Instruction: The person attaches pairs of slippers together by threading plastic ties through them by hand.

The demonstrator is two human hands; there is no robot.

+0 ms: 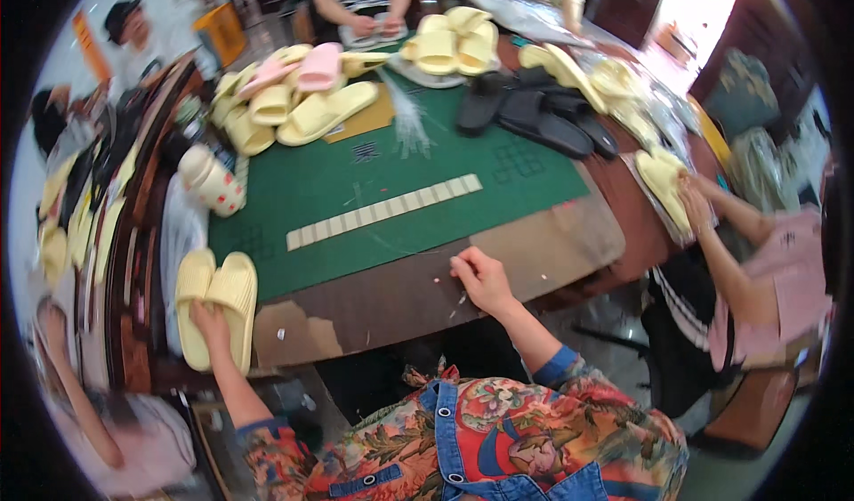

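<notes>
My left hand (210, 325) is closed on a pair of pale yellow slippers (233, 286) at the table's left front corner. The two slippers lie side by side, toes pointing away from me, and my fingers reach in at the straps, partly hidden there. My right hand (480, 278) hovers at the table's near edge with its fingers curled; whether a small thing is in them I cannot make out. Beyond it a row of pale tiles (384, 212) lies on the green table mat (427, 167).
Yellow and pink slippers (302, 92) are heaped at the back left, black slippers (543, 114) at the back right. A white bottle (211, 181) stands left. Clear plastic ties (407, 123) lie mid-back. A person in pink (756, 261) handles yellow slippers on the right; others sit around.
</notes>
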